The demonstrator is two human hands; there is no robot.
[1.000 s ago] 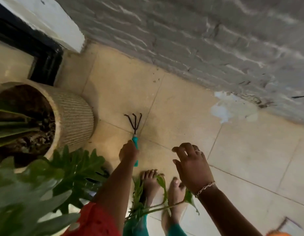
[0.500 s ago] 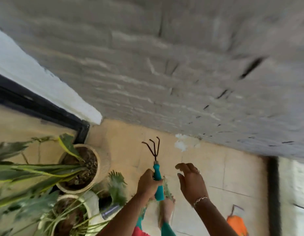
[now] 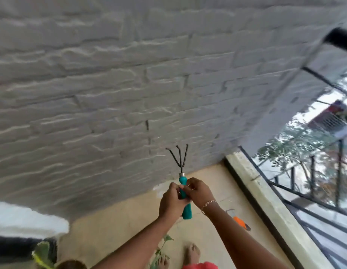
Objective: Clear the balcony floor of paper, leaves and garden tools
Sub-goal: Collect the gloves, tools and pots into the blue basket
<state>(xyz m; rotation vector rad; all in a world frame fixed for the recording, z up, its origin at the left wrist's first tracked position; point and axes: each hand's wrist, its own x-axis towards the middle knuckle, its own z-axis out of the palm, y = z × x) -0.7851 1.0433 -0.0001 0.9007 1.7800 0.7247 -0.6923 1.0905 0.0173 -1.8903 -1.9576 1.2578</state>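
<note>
A small hand rake [image 3: 185, 205] with a teal handle and three dark prongs is held upright in front of the grey brick wall. My left hand [image 3: 171, 201] grips the middle of its handle. My right hand [image 3: 197, 191] pinches the handle's upper part from the right, touching my left hand. An orange-handled garden tool [image 3: 239, 220] lies on the beige tiled floor [image 3: 110, 235] to the right of my right forearm. A green leafy stem [image 3: 162, 247] lies on the floor by my bare feet.
The grey brick wall [image 3: 110, 94] fills the upper view. A concrete ledge [image 3: 265, 200] and black metal railing [image 3: 314, 200] bound the floor on the right. A potted plant's leaf [image 3: 42, 253] shows at the lower left by a dark door frame.
My left hand lifted the rake from the floor to chest height. My right hand, free before, now pinches the handle. The view swung up and to the right, revealing the railing.
</note>
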